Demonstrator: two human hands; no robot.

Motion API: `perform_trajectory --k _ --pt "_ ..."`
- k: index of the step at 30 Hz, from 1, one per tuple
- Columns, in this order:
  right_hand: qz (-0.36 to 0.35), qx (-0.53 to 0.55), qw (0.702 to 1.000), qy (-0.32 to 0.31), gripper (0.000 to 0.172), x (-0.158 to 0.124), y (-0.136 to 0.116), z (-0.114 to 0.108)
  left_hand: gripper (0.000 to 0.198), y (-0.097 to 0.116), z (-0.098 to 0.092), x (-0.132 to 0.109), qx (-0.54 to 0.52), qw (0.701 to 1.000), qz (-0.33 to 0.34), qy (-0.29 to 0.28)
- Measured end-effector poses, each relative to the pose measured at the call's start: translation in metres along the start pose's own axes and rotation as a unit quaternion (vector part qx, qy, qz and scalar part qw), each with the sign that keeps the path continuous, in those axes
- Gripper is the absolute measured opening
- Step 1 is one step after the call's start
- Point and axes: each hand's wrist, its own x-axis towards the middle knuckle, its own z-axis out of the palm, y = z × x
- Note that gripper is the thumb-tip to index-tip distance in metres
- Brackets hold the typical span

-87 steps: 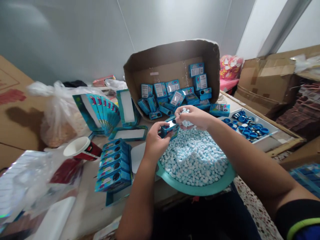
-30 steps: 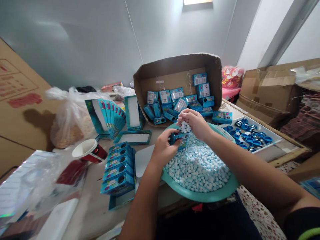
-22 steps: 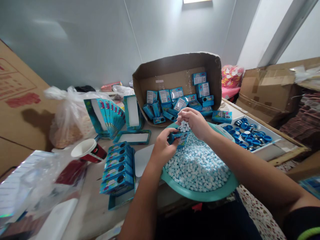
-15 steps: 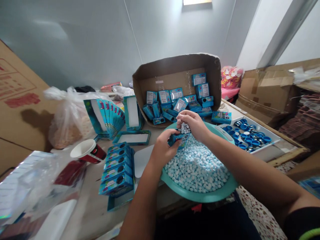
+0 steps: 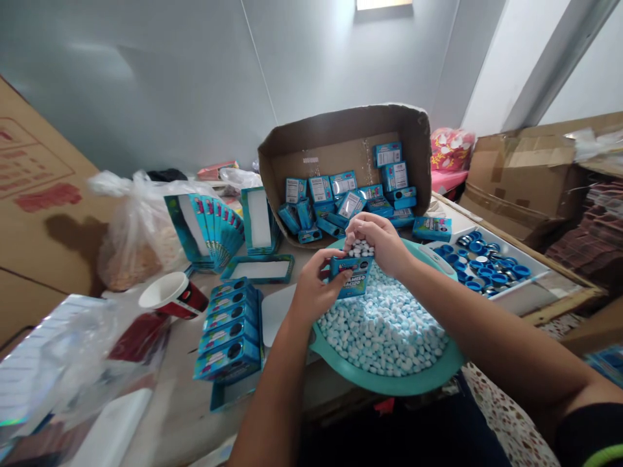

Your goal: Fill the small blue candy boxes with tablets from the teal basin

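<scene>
My left hand grips a small blue candy box, held upright over a teal basin. The basin is heaped with small blue and white candies. My right hand is cupped just above the box's open top, closed on a handful of the same candies. Both hands hover over the far side of the basin.
A tipped cardboard carton behind the basin holds several blue boxes. A tray of blue boxes lies at the left, by a red paper cup and fanned flat cartons. Blue caps fill a white tray at the right.
The box in my left hand has turned from lying tilted to standing upright, its printed front now facing me. My right hand stays over its top with the candies.
</scene>
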Motion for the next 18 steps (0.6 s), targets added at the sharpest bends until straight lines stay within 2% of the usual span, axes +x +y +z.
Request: perform_trajectory --k 4,10,12,16,18 --pt "-0.027 0.006 1.000 -0.003 0.019 -0.0003 0.0016 0.0007 0.033 -0.0021 -0.0002 0.0027 -0.038 0.999 -0.013 0.008" --pt "-0.013 -0.026 1.000 0.008 0.019 -0.0007 0.0085 -0.0001 0.037 0.0020 -0.0005 0.0004 0.053 0.999 -0.001 0.004" --pt "-0.015 -0.027 0.999 0.011 0.019 -0.0012 0.0087 0.0006 0.047 0.0006 -0.0005 0.0001 0.039 0.999 -0.012 0.008" --pt "-0.025 -0.039 0.999 -0.005 0.020 -0.0029 0.0034 0.0016 0.083 -0.0031 -0.0002 0.0023 -0.079 0.992 -0.089 0.048" --pt "-0.031 -0.060 0.997 -0.025 0.022 -0.0038 -0.0001 0.0016 0.093 -0.0028 -0.0001 0.0037 -0.136 0.982 -0.116 0.056"
